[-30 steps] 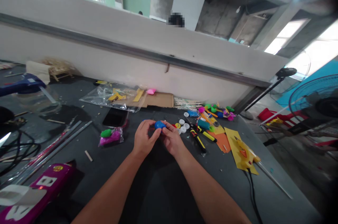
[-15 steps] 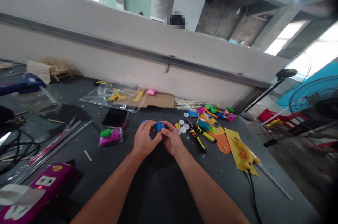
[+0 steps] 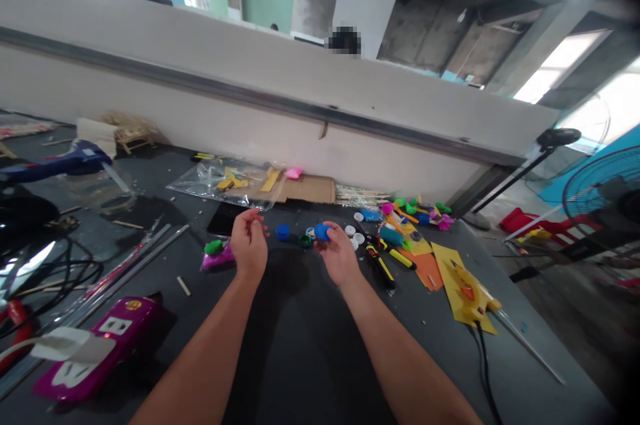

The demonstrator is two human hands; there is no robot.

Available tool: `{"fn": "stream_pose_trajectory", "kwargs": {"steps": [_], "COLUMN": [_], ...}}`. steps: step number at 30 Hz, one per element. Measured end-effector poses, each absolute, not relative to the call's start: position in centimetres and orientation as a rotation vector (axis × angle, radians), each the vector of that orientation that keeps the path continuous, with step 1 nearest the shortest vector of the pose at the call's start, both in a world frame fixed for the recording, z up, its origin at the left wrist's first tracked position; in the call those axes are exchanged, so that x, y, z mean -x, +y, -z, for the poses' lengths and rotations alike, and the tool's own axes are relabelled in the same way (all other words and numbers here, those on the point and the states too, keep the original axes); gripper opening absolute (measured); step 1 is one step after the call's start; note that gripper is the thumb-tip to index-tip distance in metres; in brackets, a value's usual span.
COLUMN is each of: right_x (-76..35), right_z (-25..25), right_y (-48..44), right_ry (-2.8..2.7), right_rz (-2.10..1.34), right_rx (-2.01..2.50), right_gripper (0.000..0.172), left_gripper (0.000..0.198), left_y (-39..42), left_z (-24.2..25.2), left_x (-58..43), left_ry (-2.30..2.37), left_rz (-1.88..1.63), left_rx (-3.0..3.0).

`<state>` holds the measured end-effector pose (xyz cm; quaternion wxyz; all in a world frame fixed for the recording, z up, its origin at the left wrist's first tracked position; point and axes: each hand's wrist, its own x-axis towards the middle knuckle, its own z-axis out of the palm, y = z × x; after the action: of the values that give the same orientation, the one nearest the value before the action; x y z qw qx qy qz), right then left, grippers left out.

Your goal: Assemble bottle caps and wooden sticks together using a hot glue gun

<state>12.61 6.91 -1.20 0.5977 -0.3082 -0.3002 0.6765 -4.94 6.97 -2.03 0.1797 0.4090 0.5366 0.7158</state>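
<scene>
My right hand [image 3: 340, 255] pinches a small round blue piece [image 3: 323, 232] between thumb and fingers, a little above the table. Whether it is a bottle cap or a lump of clay I cannot tell. My left hand [image 3: 249, 245] is apart from it, fingers loosely bent and separated, holding nothing. Beside that hand lie a green lump [image 3: 213, 247] and a magenta packet [image 3: 219, 258]. Between my hands a blue bottle cap [image 3: 283, 231] and a dark green cap [image 3: 304, 240] rest on the table. Several white wheel-like discs [image 3: 358, 238] sit right of my right hand.
Yellow-black pliers [image 3: 380, 263], orange sheets [image 3: 427, 268] and a yellow glue gun [image 3: 467, 291] with its cord lie to the right. A purple power strip [image 3: 100, 345] is at front left. A plastic bag [image 3: 225, 185] and cardboard [image 3: 313, 189] lie along the partition.
My hands have come apart. The left has let go of the blue piece and moved left, while the right keeps it. The caps on the table are now uncovered.
</scene>
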Motion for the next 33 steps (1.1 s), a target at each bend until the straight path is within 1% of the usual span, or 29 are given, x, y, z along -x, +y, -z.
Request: {"fn": "stream_pose_trajectory", "kwargs": {"steps": [3,7,12,15,21,23,27,31,33], "right_x": [-12.7,-12.8,-12.3,-11.4,-9.3,-8.9,-8.8,-8.6,-8.3], "right_z": [1.1,0.8,-0.3,-0.9,-0.5,-0.2,-0.1,-0.3,-0.2], "right_y": [6.9,7.7,10.3,12.2,15.1,15.8,17.1,18.0,18.4], "right_ry": [-0.765,-0.801,-1.159,-1.321,-1.662,-1.761,-1.936,-2.099,-2.166], "right_rz": [-1.521,-1.406,-1.277,-1.264,-1.102,-1.017,-0.904,-0.89,-0.888], "right_rx": [0.816,1.006,1.339,1.388,1.478,1.512,1.55,1.555,1.531], "right_gripper": [0.027,0.031,0.031,0.029,0.015,0.014,0.018,0.011,0.01], "left_gripper": [0.022,0.026,0.056,0.063,0.055,0.055,0.057,0.062,0.061], "left_y": [7.3,7.3,7.2,7.3,8.2,8.3,8.3,8.1,8.0], "left_z": [2.7,3.2,3.6,4.2,5.0,5.0,4.8,4.5,4.3], "left_x": [5.0,4.7,4.4,4.6,5.4,5.5,5.3,5.1,5.1], "left_ry": [1.559,1.748,1.772,1.784,1.885,1.894,1.887,1.876,1.874], "left_rz": [-1.898,-1.712,-1.416,-1.304,-1.314,-1.32,-1.297,-1.334,-1.365], "left_rx": [-1.165,-1.468,-2.084,-2.184,-2.144,-2.127,-2.113,-2.096,-2.087]}}
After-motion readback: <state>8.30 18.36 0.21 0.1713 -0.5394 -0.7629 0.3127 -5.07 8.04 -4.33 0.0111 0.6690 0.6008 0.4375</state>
